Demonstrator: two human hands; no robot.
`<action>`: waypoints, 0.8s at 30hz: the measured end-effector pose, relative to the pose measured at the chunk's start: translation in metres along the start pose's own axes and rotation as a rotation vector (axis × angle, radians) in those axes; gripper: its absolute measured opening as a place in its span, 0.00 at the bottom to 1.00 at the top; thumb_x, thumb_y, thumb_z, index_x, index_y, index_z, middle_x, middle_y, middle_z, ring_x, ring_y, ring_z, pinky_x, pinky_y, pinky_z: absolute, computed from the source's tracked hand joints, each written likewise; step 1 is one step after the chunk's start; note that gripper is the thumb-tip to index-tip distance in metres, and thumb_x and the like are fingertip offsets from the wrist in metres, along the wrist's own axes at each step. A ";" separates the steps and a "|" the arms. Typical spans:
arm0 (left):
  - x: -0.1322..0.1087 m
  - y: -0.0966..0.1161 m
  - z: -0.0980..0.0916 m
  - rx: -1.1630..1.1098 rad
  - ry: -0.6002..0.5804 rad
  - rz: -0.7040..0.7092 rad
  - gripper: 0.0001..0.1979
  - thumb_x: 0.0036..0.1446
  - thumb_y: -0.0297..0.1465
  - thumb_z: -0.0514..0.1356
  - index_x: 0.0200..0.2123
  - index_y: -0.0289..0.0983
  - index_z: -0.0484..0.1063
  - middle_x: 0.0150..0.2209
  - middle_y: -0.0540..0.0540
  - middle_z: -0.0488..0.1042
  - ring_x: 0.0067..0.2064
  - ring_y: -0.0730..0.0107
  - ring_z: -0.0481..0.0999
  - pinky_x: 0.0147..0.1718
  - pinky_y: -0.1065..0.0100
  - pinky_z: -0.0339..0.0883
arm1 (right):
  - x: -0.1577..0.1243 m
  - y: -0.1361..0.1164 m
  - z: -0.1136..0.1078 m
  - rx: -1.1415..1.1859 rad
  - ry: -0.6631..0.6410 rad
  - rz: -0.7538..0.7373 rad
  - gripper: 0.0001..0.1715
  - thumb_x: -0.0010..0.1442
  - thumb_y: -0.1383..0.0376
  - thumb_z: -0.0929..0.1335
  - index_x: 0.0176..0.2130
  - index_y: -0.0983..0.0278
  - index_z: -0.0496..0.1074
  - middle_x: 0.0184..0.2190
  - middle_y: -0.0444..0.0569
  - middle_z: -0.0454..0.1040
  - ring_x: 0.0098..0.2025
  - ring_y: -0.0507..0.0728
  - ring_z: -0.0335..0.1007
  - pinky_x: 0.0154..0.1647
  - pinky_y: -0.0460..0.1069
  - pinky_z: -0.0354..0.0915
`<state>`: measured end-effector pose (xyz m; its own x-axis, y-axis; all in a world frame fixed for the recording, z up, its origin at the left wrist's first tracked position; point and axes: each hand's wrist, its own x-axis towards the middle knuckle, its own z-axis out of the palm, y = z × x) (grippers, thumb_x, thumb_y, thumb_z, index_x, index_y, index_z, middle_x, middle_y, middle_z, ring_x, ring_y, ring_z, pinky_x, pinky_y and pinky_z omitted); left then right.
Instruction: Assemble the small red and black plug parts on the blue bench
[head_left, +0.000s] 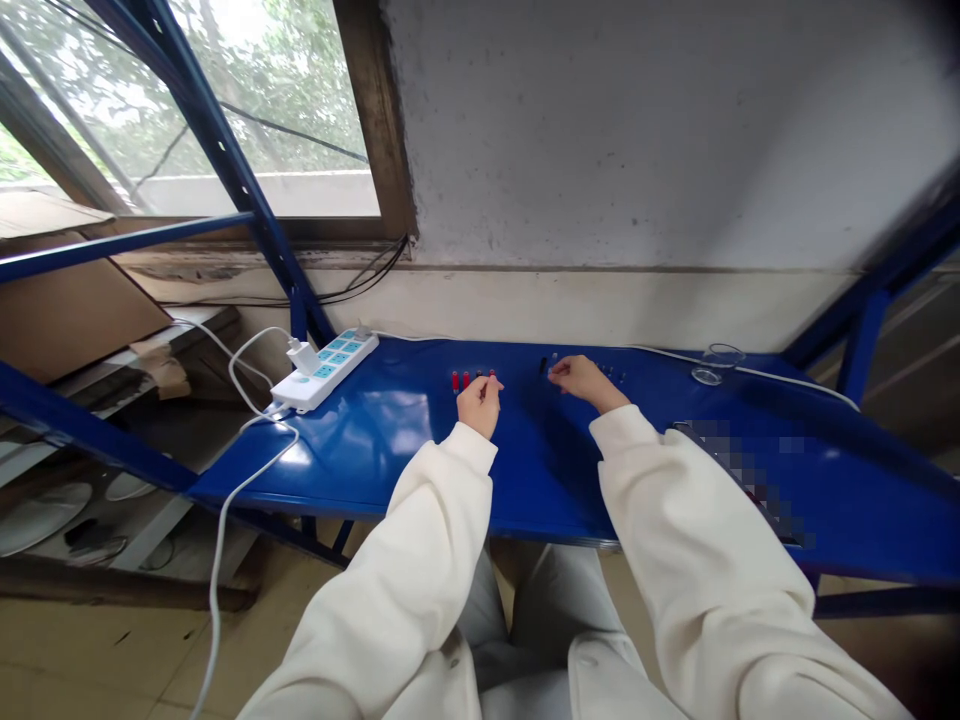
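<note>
- Head view, only view we have: we're seated at a blue bench (390, 450), both arms out in white sleeves (420, 560), hands working far out near the wall edge.
- Left hand (480, 400): fingers curled in, tips at the row of red pegs (472, 379), at 12 o'clock from the knuckles. It looks like a pinch on the rightmost peg, but the parts are too small to confirm a grasp; we can't tell.
- Right hand (581, 378): palm down, fingers bent toward 9 o'clock, tips beside a black peg (543, 366). Touching or just beside it; hold not confirmable.
- More dark pegs (615, 375) at 3 o'clock of the right hand, just past the wrist.
- Colours are split by side: red at the left hand, dark at the right. This likely keeps the sorts apart, one hand per sort.
- Pegs stand in lines close to the far edge, which leaves the near bench free for the forearms.
- Glass dishes (716, 362) at 2 o'clock, well apart from the hands, out of the reach path.
- Power strip (326, 370) at 10 o'clock, angled, with a white plug in it; cable (225, 500) drops off the left edge, clear of the work zone.
- Blurred patch at 4 o'clock on the bench, unreadable.
</note>
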<state>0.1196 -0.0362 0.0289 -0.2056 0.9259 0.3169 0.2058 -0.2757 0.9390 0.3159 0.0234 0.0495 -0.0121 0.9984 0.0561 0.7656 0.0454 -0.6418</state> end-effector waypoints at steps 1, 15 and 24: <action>0.001 0.001 0.000 -0.053 0.022 -0.030 0.16 0.54 0.39 0.50 0.24 0.35 0.68 0.12 0.54 0.60 0.14 0.80 0.59 0.16 0.75 0.54 | -0.006 -0.010 0.004 0.046 -0.070 -0.054 0.11 0.50 0.65 0.67 0.35 0.68 0.71 0.27 0.51 0.74 0.22 0.51 0.68 0.26 0.45 0.62; 0.006 0.008 -0.004 -0.379 0.174 -0.153 0.12 0.52 0.34 0.52 0.21 0.35 0.64 0.09 0.57 0.56 0.10 0.82 0.53 0.10 0.75 0.45 | -0.014 -0.056 0.075 -0.176 -0.060 -0.167 0.17 0.49 0.60 0.68 0.39 0.64 0.70 0.37 0.49 0.73 0.38 0.56 0.67 0.34 0.47 0.59; 0.005 0.007 -0.003 -0.374 0.160 -0.138 0.13 0.53 0.35 0.52 0.21 0.35 0.64 0.09 0.57 0.56 0.10 0.82 0.53 0.10 0.76 0.45 | -0.009 -0.065 0.084 -0.242 -0.024 -0.128 0.11 0.50 0.60 0.66 0.34 0.63 0.70 0.36 0.49 0.73 0.40 0.57 0.66 0.37 0.50 0.55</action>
<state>0.1171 -0.0338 0.0370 -0.3589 0.9171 0.1737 -0.1892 -0.2537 0.9486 0.2121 0.0146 0.0267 -0.1318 0.9857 0.1050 0.8880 0.1645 -0.4295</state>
